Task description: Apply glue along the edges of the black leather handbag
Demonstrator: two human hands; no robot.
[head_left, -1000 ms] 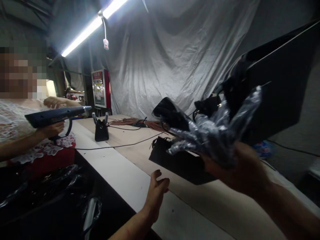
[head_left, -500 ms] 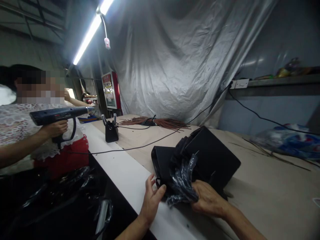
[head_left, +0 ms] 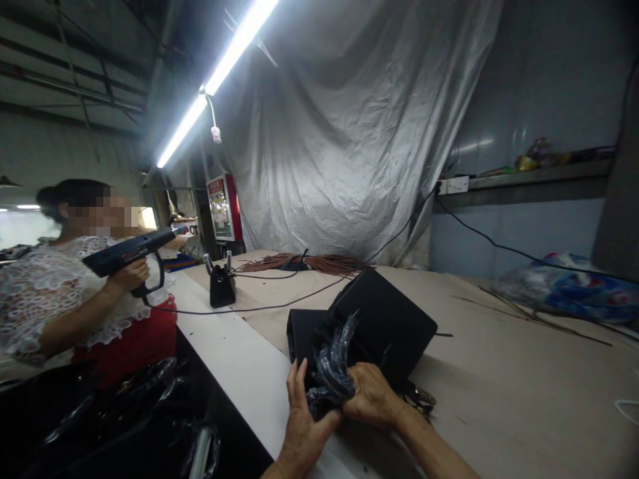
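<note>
A black handbag (head_left: 384, 319) lies tilted at the near edge of the worktable, its boxy panels facing up. Its handles (head_left: 332, 369) are wrapped in clear plastic. My right hand (head_left: 372, 396) is closed around these handles. Against the bag's left side rests my left hand (head_left: 307, 412), fingers stretched upward and thumb pointing toward the handles; part of the contact is hidden. Gold-coloured metal pieces (head_left: 423, 397) show beneath the bag, right of my right wrist.
At left, a co-worker's hand (head_left: 130, 274) holds a heat gun (head_left: 127, 251), its cord crossing the table. A small black handbag (head_left: 222, 286) stands farther back. Brown strips (head_left: 319, 263) lie bundled behind. Plastic-covered black items (head_left: 110, 412) fill the near left; a plastic bag (head_left: 564, 279) sits right.
My left hand has moved in against the bag and closer to the handles. My right hand keeps its grip as the bag shifts slightly. The view has tilted up.
</note>
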